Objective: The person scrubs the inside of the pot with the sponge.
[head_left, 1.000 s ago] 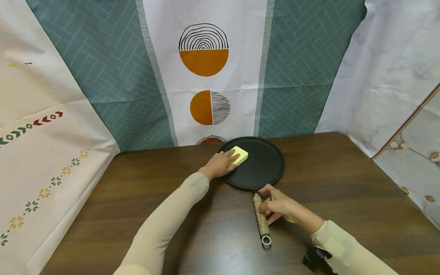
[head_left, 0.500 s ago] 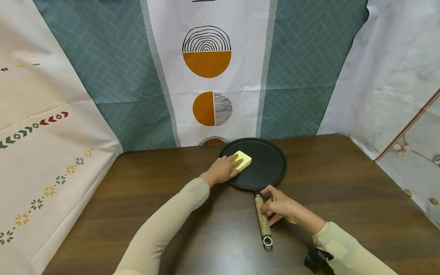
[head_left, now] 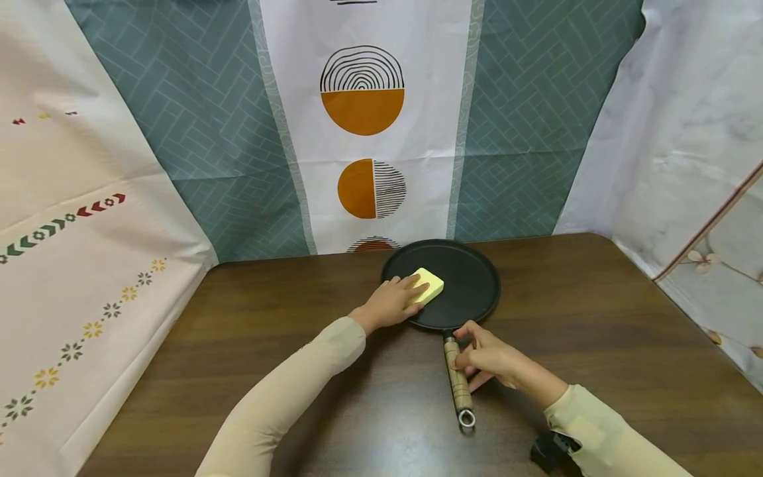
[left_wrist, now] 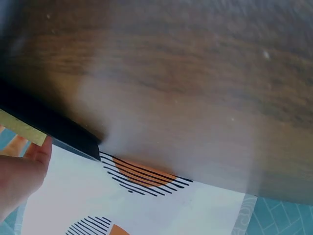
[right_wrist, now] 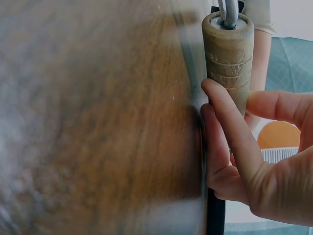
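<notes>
A black flat pan [head_left: 467, 278] with a shallow rim lies at the back middle of the table, its wooden handle [head_left: 458, 377] pointing toward me. On the left half of its cooking surface is a pale yellow sponge [head_left: 433, 285]. My left hand [head_left: 390, 305] holds the sponge down from above, fingers spread over it and thumb at its near side. In the left wrist view the sponge [left_wrist: 22, 128] shows only at the edge. My right hand [head_left: 485, 358] holds the wooden handle [right_wrist: 227, 58] between thumb and fingers, from its right side.
A dark wood table [head_left: 268, 285] carries the pan. Patterned cloths hang behind it, and a cream cloth [head_left: 119, 265] is on the left, a white one [head_left: 673, 165] on the right. A small black device [head_left: 545, 450] is at my right sleeve.
My left hand has slid the sponge across the pan, to the right and a little toward me. My right hand keeps its hold on the handle. The head view has shifted slightly.
</notes>
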Action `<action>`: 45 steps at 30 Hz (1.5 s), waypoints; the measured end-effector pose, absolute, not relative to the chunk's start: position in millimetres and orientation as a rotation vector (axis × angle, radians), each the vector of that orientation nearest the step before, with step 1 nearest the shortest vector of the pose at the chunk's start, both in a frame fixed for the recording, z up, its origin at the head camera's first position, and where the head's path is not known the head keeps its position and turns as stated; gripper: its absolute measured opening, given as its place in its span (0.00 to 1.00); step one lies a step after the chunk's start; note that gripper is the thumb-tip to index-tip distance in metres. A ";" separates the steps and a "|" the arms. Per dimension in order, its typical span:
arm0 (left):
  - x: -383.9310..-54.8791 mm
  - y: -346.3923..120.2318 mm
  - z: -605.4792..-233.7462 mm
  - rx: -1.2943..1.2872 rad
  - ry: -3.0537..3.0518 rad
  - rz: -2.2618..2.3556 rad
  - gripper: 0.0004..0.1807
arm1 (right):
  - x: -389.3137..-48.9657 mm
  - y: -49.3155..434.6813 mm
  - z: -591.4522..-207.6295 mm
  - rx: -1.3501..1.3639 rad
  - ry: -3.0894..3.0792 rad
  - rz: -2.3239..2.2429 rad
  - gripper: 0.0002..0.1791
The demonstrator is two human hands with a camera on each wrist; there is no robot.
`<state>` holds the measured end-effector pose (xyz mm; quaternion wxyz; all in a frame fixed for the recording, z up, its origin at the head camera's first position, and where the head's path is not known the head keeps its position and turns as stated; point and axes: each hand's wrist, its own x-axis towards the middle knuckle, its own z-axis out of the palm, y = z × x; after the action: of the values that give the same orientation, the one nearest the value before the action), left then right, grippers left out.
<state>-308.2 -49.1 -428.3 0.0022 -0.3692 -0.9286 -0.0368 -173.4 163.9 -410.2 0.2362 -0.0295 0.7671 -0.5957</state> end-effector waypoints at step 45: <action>-311.0 29.2 -420.2 -1.175 -2.988 0.077 0.32 | -177.6 167.1 -411.2 -0.144 2.075 -1.592 0.32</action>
<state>-311.0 29.2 -420.2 -0.0351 -0.3655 -0.9298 0.0240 -177.6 167.1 -411.2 0.2581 -0.0529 0.7654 -0.5871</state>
